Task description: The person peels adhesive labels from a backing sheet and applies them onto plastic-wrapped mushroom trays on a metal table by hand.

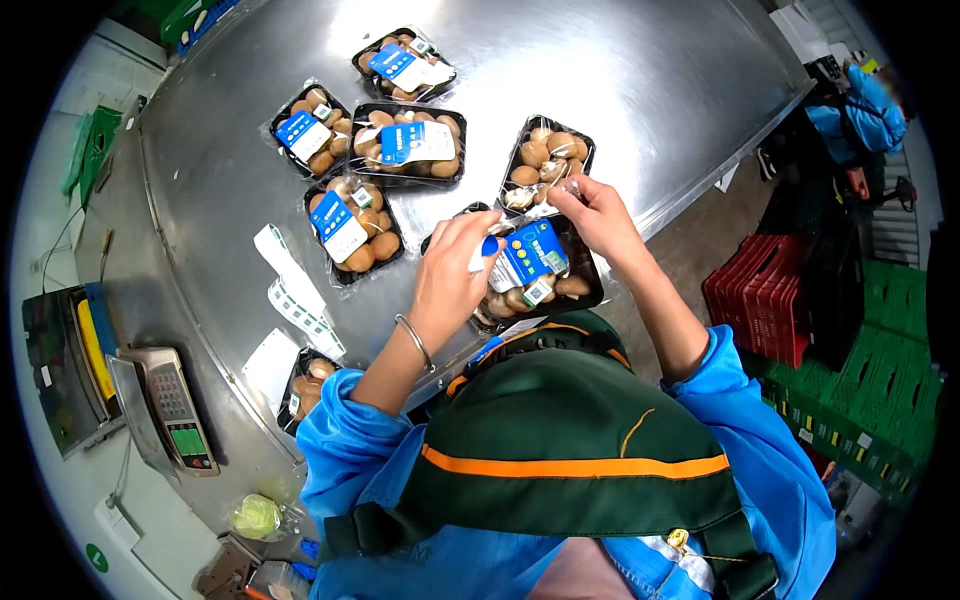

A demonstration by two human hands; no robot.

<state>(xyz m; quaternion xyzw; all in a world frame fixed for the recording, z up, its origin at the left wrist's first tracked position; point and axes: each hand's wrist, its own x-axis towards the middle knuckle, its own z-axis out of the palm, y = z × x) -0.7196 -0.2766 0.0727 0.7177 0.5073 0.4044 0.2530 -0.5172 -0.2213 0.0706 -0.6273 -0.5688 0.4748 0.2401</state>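
My left hand [455,270] is over the left side of a black tray of mushrooms [575,287], its fingers closed on a small blue and white label [484,254]. A larger blue and white label [530,252] lies on that tray's film. My right hand [592,212] is at the tray's upper edge, thumb and forefinger pinched on what looks like clear film. Just beyond it sits another wrapped mushroom tray [548,160] with no blue label showing.
Several wrapped mushroom trays with blue labels [408,142] stand on the metal table [620,80]. A sticker strip [297,290] and a partly hidden tray [303,385] lie left. Beyond are a scale [175,410], red crates [757,295], green crates [880,385] and another person [868,112].
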